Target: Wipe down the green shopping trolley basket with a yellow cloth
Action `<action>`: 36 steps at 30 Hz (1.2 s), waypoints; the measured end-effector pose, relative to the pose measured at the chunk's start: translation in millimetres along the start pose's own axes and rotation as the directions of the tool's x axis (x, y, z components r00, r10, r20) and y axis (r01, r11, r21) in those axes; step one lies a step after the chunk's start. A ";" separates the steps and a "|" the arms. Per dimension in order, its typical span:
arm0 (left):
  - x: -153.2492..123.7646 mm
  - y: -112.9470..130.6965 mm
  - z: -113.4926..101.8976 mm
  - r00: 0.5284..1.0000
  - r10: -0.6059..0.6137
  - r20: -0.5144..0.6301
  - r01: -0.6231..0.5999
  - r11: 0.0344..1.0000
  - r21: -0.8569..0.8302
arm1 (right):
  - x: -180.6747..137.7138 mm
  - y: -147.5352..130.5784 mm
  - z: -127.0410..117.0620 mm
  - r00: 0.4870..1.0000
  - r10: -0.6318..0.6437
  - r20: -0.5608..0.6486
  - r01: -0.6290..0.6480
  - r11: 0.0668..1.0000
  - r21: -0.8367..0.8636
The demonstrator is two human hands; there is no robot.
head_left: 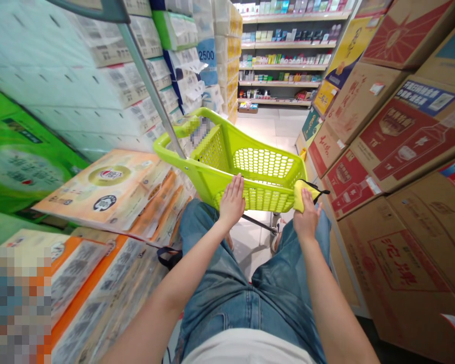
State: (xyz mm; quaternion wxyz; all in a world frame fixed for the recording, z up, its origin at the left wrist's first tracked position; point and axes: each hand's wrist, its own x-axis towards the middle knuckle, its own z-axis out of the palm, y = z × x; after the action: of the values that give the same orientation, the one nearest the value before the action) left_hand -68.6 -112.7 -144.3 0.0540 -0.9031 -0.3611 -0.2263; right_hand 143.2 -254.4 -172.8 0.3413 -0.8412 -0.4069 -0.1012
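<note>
A lime-green plastic shopping basket cart point(220, 177) with perforated sides stands sideways just in front of my knees. My left hand point(233, 199) lies on its near side wall, fingers stretched out together and holding nothing. At the right end, my right hand point(306, 215) presses a yellow cloth point(300, 194) with a dark edge against the basket's corner. A grey metal handle pole point(151, 83) rises from the basket's left end, tilting to the upper left. Inside, a perforated divider point(212, 144) shows, and no goods can be made out in the main compartment.
Stacked tissue packs point(132, 65) line the left, with flat orange cartons point(109, 182) lower down. Cardboard cartons point(398, 121) are piled along the right. Beyond the basket, a tiled aisle floor point(269, 124) leads to shelves of small goods point(288, 45).
</note>
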 end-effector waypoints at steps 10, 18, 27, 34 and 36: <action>-0.2 -3.5 1.1 1.000 0.011 -0.008 -0.011 1.000 -0.018 | 3.6 -147.3 38.8 0.924 -0.341 0.170 0.329 0.939 0.095; -0.1 -1.2 -1.4 1.000 0.013 -0.013 -0.013 1.000 -0.012 | -4.7 -44.3 9.3 0.941 -0.322 0.106 0.327 0.945 -0.028; 1.4 0.0 0.8 1.000 -0.002 0.000 0.002 1.000 0.002 | -5.6 -54.9 22.7 1.000 -0.017 -0.003 0.016 0.999 -0.052; 0.9 -3.3 2.3 1.000 -0.012 0.011 0.012 1.000 0.013 | -1.6 -152.9 45.6 0.936 -0.306 0.176 0.301 0.952 0.054; 0.5 -3.8 2.0 1.000 0.003 0.002 -0.003 1.000 0.006 | -1.1 -144.1 41.4 0.914 -0.363 0.180 0.361 0.932 0.046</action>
State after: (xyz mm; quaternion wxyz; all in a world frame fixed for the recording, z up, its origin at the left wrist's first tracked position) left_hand -70.1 -109.0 -146.0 0.0566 -0.9036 -0.3605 -0.2243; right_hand 29.4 -165.1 -133.4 0.2822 -0.7552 -0.5859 -0.0815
